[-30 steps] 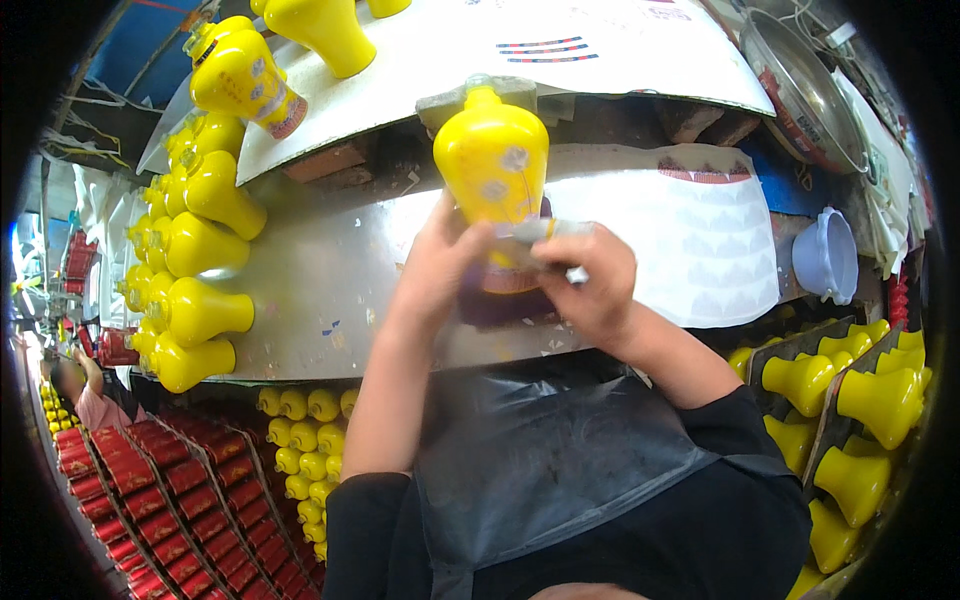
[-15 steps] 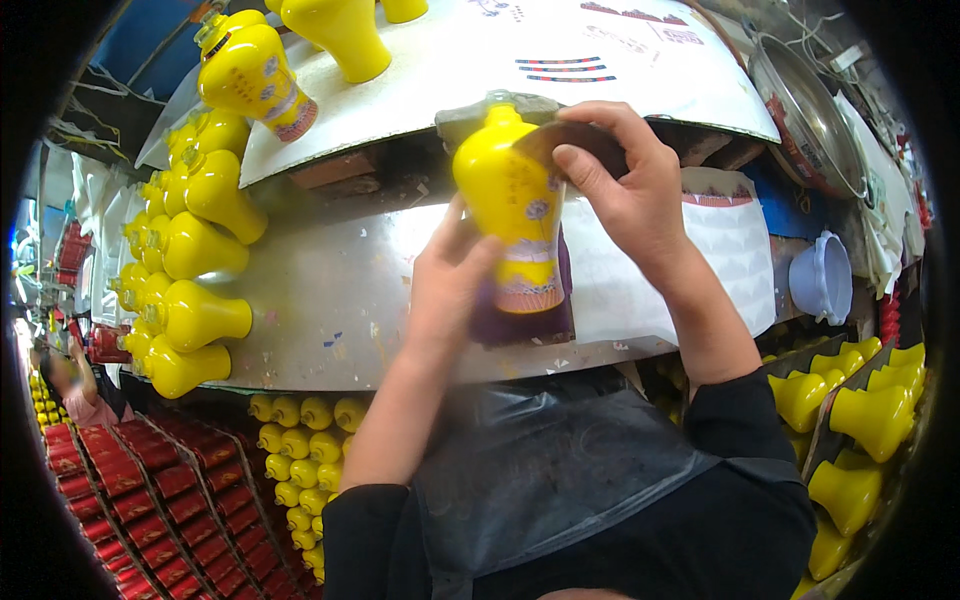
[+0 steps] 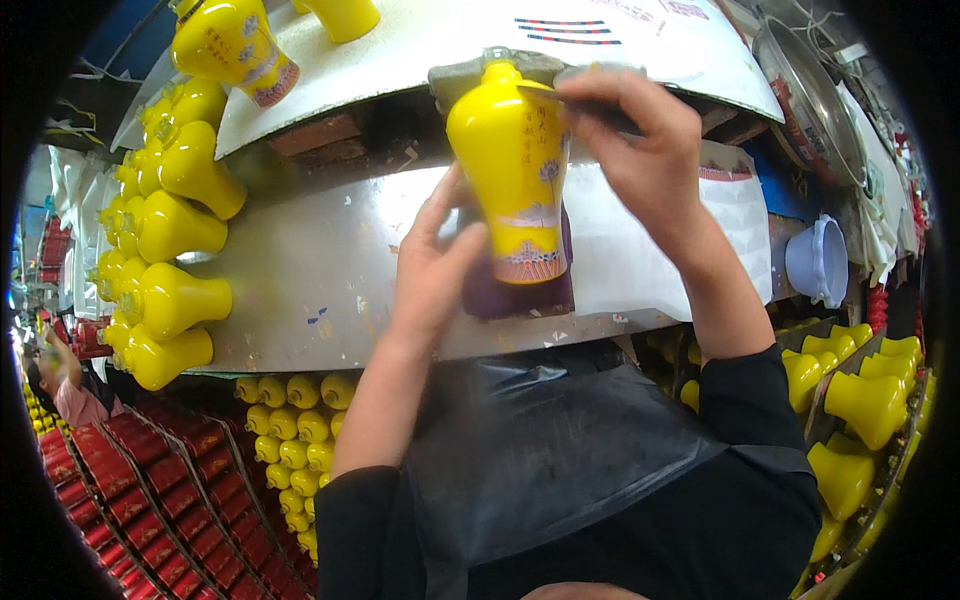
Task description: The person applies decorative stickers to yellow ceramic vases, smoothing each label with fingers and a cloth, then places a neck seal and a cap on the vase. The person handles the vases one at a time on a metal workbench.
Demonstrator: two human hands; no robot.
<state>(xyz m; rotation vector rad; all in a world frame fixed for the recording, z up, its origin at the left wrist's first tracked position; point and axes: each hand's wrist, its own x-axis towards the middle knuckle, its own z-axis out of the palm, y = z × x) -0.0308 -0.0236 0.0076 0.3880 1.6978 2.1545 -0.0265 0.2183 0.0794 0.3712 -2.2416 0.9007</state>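
Note:
A glossy yellow bottle [image 3: 490, 150] with a clear-topped neck lies with its base toward me. Its right side carries lettering, a lotus flower and a patterned base band. Beneath its lower part is a dark purple cloth [image 3: 490, 303], and the neck lies over a grey block [image 3: 450, 82]. My left hand [image 3: 428, 255] is at the bottle's left side, forefinger and thumb touching it, other fingers hidden. Between thumb and fingers, my right hand [image 3: 645, 140] grips a thin dark flat scraper [image 3: 548, 94], seen nearly edge-on at the bottle's right shoulder.
Several plain yellow bottles [image 3: 180, 235] lie stacked on the left of the metal table [image 3: 300, 255]. Decorated bottles [image 3: 235, 50] stand on the white board [image 3: 420, 50] beyond. On the right are a decal sheet [image 3: 640, 240] and a lavender basin [image 3: 815, 262]. Red boxes [image 3: 160, 480] fill the lower left.
The whole view has shifted slightly. The bottle has turned a little, its lettering now farther right. The scraper has tilted from showing its broad face to nearly edge-on.

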